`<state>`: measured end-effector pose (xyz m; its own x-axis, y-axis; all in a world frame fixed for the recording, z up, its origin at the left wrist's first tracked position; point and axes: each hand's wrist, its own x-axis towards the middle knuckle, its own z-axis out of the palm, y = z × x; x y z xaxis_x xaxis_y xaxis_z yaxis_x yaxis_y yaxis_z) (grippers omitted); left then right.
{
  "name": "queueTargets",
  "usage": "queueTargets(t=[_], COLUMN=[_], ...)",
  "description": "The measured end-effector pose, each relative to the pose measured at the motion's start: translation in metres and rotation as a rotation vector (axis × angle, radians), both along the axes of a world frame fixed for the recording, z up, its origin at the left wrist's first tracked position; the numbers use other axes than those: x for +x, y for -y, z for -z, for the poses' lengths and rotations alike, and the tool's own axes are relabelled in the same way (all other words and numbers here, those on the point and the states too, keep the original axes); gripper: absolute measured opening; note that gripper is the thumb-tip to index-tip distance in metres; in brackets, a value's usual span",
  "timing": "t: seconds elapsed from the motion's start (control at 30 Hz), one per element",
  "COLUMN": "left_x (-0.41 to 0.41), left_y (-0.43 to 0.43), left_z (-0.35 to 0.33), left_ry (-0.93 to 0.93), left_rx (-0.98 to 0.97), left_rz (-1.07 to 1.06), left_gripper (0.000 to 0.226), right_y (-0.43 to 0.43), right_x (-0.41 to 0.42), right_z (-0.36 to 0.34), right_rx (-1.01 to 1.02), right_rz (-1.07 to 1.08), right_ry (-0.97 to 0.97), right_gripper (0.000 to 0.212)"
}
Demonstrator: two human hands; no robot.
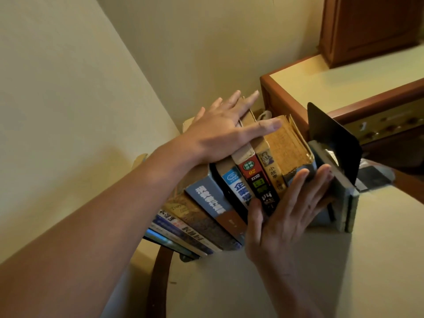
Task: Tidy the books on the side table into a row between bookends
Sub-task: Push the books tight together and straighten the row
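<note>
Right hand (282, 216), fingers flat and open, squaring the row of books (241, 187) on the desk (344, 260).
Left hand (220, 131) lies open atop the row; black bookend (332, 138) stands just beyond it; row nearly assembled, final closing-up apparently remains.

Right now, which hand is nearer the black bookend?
Right. The right hand presses the book spines just beside the black bookend; the left hand lies flat on the books' tops, farther away.
</note>
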<state>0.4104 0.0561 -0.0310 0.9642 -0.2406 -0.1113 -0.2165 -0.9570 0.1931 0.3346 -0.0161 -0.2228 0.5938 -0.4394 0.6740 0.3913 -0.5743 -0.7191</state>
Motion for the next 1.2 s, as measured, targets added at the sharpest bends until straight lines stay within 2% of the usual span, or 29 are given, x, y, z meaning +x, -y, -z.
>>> queueTargets(t=[0.23, 0.53, 0.87, 1.07, 1.2], left_x=[-0.001, 0.000, -0.001, 0.000, 0.002], left_y=[-0.008, -0.007, -0.005, -0.005, -0.007], left_z=[0.002, 0.003, 0.004, 0.004, 0.006], left_ry=[0.048, 0.060, 0.062, 0.062, 0.071], left_rx=[0.030, 0.025, 0.012, 0.018, 0.027], left_rz=[0.010, 0.001, -0.009, -0.008, 0.005], left_gripper=[0.083, 0.086, 0.086, 0.086, 0.085], right_y=[-0.010, -0.016, -0.015, -0.014, -0.009], right_x=[0.007, 0.018, 0.020, 0.018, 0.001], right_z=[0.005, 0.010, 0.012, 0.010, 0.008], right_rx=[-0.013, -0.036, -0.051, -0.041, -0.042], right_rz=[-0.006, 0.099, 0.107, 0.084, -0.021], right_ry=[0.016, 0.094, 0.105, 0.077, 0.007], right_gripper=[0.074, 0.073, 0.074, 0.074, 0.076])
